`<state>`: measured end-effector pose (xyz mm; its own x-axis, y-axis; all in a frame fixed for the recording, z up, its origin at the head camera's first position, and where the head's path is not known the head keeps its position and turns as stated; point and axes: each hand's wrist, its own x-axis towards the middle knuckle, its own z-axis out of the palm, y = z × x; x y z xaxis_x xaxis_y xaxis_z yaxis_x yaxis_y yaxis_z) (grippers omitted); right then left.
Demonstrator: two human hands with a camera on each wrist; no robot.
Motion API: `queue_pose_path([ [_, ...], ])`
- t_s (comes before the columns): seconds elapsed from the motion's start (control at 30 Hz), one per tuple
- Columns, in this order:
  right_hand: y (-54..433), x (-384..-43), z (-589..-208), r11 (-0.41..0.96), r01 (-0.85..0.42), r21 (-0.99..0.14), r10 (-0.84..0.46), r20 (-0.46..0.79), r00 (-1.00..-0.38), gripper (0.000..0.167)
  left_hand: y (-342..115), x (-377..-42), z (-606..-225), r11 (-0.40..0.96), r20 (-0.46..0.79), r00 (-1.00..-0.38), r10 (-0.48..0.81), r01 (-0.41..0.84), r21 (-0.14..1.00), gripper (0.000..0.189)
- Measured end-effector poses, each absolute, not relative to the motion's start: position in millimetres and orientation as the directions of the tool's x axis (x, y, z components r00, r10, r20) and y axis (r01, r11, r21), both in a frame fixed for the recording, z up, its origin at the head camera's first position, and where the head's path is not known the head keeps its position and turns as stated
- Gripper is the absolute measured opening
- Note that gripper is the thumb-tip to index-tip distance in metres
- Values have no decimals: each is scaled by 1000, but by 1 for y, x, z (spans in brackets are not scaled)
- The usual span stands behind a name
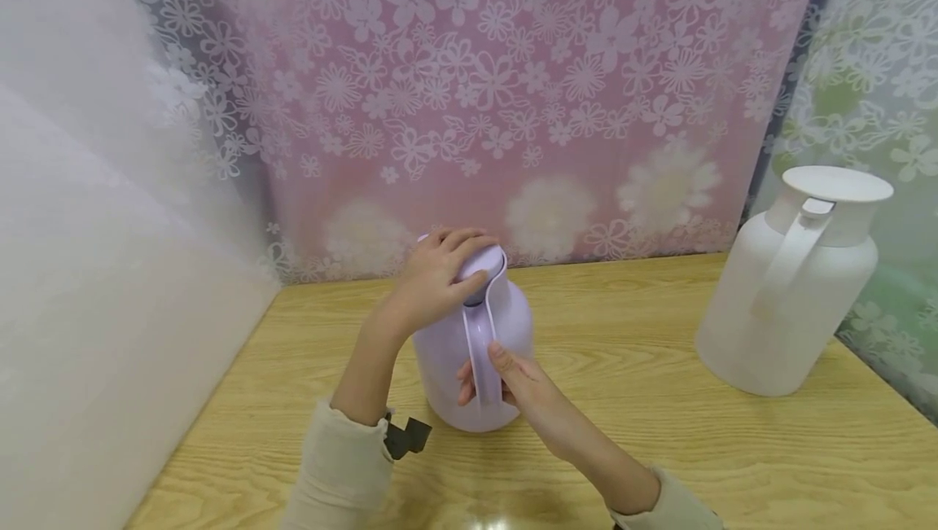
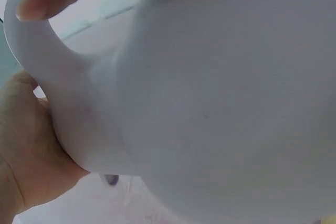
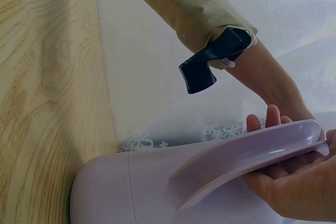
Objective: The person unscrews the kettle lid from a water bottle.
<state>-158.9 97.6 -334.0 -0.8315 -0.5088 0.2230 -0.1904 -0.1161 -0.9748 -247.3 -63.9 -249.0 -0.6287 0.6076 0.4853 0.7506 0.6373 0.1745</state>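
Note:
A pale purple thermos jug [image 1: 447, 367] stands on the wooden table, its handle toward me. My left hand [image 1: 440, 278] lies over the top and grips the lid [image 1: 481, 263], thumb on the near side and fingers reaching across to the far edge. Lower down, my right hand [image 1: 538, 400] holds the handle [image 3: 247, 156], with fingers passed through the gap and the thumb along its side. The jug's smooth body [image 2: 226, 103] fills most of the left wrist view. Part of the lid is hidden under my left palm.
A white jug [image 1: 787, 302] with a handle stands at the right of the wooden table [image 1: 615, 335]. Behind the table hangs a pink flowered curtain [image 1: 513, 66], and a white sheet [image 1: 110, 229] borders the left side. A dark wrist device [image 3: 215, 56] sits at my left cuff.

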Motion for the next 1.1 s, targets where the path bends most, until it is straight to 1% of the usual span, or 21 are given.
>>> queue_pose_path([
  [0.27, 99, -160, -333, -128, -166, -978, -520, 208, -829, 57, -54, -237, -242, 766, 368, -751, 549, 628, 138, 51],
  [0.53, 99, -159, -332, -125, -169, -978, -521, 210, -828, 57, -42, -234, -237, 870, 322, -841, 436, 485, 88, 60],
  [0.77, 98, -159, -332, -126, -163, -979, -520, 205, -829, 56, -26, -232, -231, 939, 322, -883, 342, 334, -80, 69],
  [0.97, 99, -160, -331, -114, -117, -987, -516, 160, -841, 56, -12, -230, -230, 963, 315, -916, 248, 196, -188, 73],
  [1.1, 99, -159, -332, -104, -111, -988, -511, 149, -847, 56, -9, -230, -231, 961, 331, -916, 228, 156, -229, 73],
])
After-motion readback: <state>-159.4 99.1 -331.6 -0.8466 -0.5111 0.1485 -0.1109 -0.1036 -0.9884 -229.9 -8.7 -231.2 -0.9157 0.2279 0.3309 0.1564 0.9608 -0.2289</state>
